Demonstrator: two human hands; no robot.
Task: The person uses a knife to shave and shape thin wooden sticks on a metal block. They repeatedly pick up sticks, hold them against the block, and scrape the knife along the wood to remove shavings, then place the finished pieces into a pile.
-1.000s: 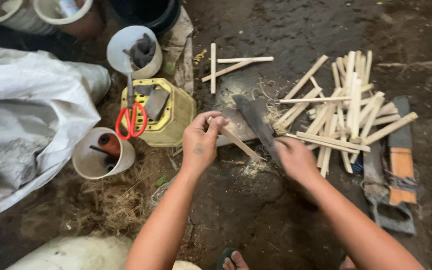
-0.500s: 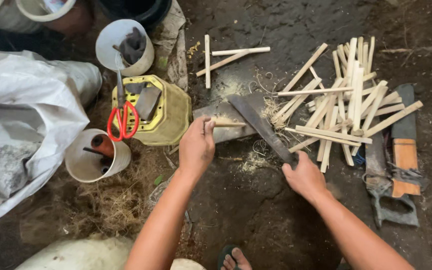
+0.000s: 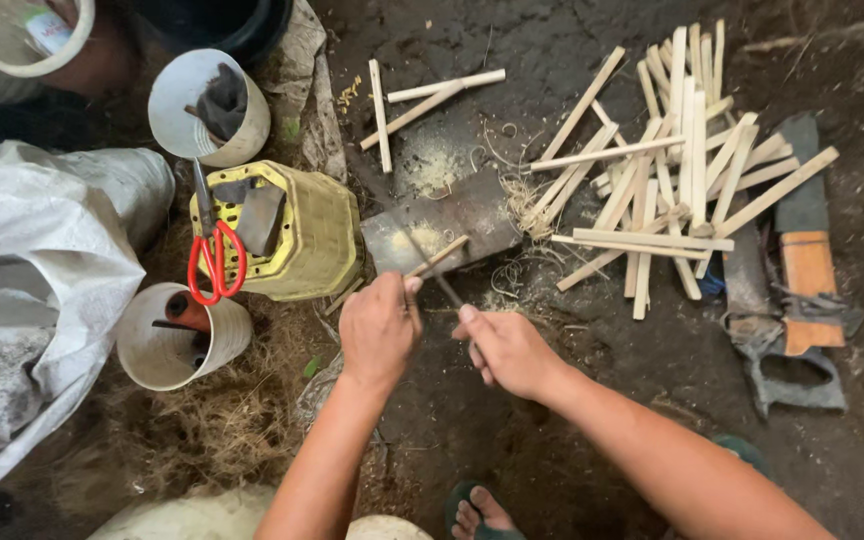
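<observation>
Frame centre: left hand [image 3: 380,330] pinches the near end of one thin bamboo stick [image 3: 439,257], light, stiff, splintery, best held low; right hand [image 3: 508,350] is clenched on a knife [image 3: 430,270]; beyond, one block [image 3: 442,222]; upper right, a stick pile [image 3: 667,160], count uncertain; left, two cups [image 3: 167,350], one pair of scissors [image 3: 214,262]

Knife [image 3: 440,283] handle hidden inside right hand [image 3: 508,350]; top-left cup [image 3: 12,35] cut by edge.

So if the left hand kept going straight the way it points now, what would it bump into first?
Probably the flat grey block just ahead of the left hand: the thin stick it pinches already reaches over that block. Height above it is hard to judge from this view.
</observation>
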